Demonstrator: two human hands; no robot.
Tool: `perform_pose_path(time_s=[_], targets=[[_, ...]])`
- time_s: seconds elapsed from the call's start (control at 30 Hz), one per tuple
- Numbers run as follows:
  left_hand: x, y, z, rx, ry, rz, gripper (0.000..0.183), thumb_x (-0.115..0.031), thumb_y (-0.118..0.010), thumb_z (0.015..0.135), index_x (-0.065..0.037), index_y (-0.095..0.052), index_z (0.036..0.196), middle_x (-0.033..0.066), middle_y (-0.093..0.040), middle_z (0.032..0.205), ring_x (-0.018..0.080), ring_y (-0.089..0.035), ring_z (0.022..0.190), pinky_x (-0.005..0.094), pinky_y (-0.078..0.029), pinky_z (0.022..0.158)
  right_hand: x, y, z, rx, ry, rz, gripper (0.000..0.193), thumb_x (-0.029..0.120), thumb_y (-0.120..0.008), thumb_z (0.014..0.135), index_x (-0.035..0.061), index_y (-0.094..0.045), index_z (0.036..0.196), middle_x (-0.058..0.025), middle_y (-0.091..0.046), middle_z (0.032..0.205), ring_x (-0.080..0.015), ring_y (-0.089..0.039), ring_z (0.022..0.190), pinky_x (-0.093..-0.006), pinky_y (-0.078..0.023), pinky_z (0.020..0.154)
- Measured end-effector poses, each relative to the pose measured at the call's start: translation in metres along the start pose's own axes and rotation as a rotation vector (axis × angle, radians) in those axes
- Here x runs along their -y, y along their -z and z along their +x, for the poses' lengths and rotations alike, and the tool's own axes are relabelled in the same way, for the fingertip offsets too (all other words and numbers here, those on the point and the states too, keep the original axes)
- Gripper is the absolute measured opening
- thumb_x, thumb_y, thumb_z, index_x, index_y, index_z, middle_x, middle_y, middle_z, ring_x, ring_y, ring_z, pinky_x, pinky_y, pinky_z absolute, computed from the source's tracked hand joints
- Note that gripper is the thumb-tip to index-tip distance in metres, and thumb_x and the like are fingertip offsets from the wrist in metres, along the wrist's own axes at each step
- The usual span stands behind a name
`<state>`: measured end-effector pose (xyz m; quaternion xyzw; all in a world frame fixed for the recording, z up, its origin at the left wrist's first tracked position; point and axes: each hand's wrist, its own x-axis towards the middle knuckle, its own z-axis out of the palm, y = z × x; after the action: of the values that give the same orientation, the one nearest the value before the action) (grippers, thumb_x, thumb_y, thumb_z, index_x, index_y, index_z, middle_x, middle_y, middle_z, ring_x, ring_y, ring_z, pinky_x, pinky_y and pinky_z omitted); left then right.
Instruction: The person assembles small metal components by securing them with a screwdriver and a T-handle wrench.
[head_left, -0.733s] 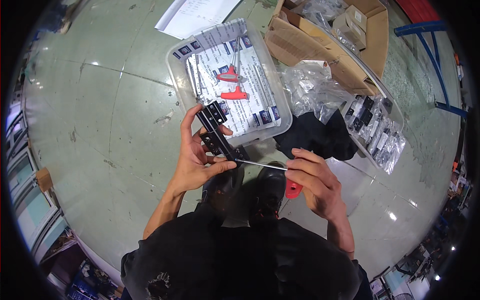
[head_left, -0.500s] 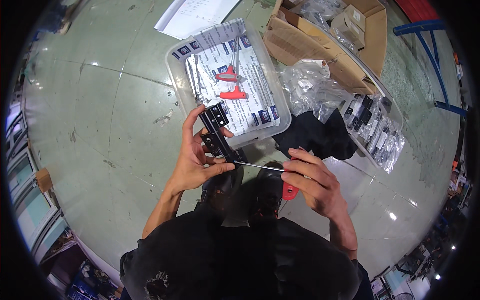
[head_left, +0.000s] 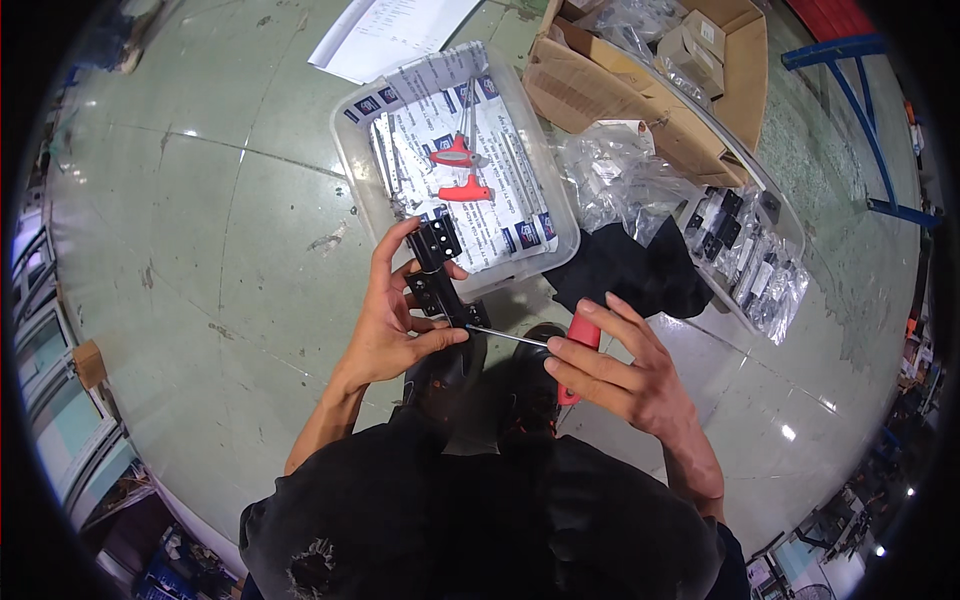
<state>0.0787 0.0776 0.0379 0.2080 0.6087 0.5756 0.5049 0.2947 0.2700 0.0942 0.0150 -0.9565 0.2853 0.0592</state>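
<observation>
Since the earlier frame your hands are staying nearly in place, the tool tip holding at the part. Your left hand [head_left: 395, 325] is gripping a black hinge bracket [head_left: 438, 268] upright over your shoes; your right hand [head_left: 620, 375] is closing around a red-handled screwdriver [head_left: 560, 345], its shaft touching the bracket's lower end. Just beyond, a clear plastic tray [head_left: 350, 165] is holding printed sheets and two red-handled keys [head_left: 458, 170]. A cardboard box [head_left: 640, 90] is containing bagged parts.

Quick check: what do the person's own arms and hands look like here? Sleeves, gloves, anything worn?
Both hands are bare: no gloves on the left hand or right hand, and no watch or rings that I can make out. Forearms are uncovered; a black top covers the shoulders and upper body.
</observation>
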Motion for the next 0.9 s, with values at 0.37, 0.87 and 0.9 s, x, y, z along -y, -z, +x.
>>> perform_pose_path(time_s=[0.37,0.87,0.9], targets=[[0.016,-0.002,-0.008,-0.016,-0.086,0.085,0.116,0.02,-0.073,0.066,-0.025,-0.004,0.149,0.0178,-0.051,0.122,0.0249,-0.064,0.098,0.0374,-0.061,0.076,0.009,-0.03,-0.006,-0.357,-0.723,0.948,0.042,0.004,-0.071,0.085,0.0043,-0.055,0.123,-0.0145,-0.066,0.114,-0.0129,-0.068,0.079,-0.0256,-0.054,0.06],[0.015,0.006,-0.014,-0.016,-0.029,-0.006,0.109,0.019,-0.071,0.069,-0.023,-0.009,0.148,0.0149,-0.054,0.122,0.0199,-0.062,0.101,0.0325,-0.06,0.077,-0.011,-0.001,0.004,-0.091,0.059,-0.19,0.041,0.027,-0.076,0.078,0.0,-0.067,0.107,-0.0085,-0.062,0.086,-0.0214,-0.058,0.066,-0.0284,-0.046,0.052],[0.017,0.005,-0.016,-0.026,-0.05,-0.001,0.108,0.019,-0.071,0.069,-0.023,-0.01,0.148,0.0152,-0.054,0.121,0.0209,-0.062,0.102,0.0322,-0.059,0.077,-0.01,-0.005,0.005,-0.091,0.061,-0.186,0.041,0.027,-0.076,0.078,0.0,-0.067,0.107,-0.0085,-0.062,0.086,-0.0214,-0.058,0.066,-0.0284,-0.046,0.052]])
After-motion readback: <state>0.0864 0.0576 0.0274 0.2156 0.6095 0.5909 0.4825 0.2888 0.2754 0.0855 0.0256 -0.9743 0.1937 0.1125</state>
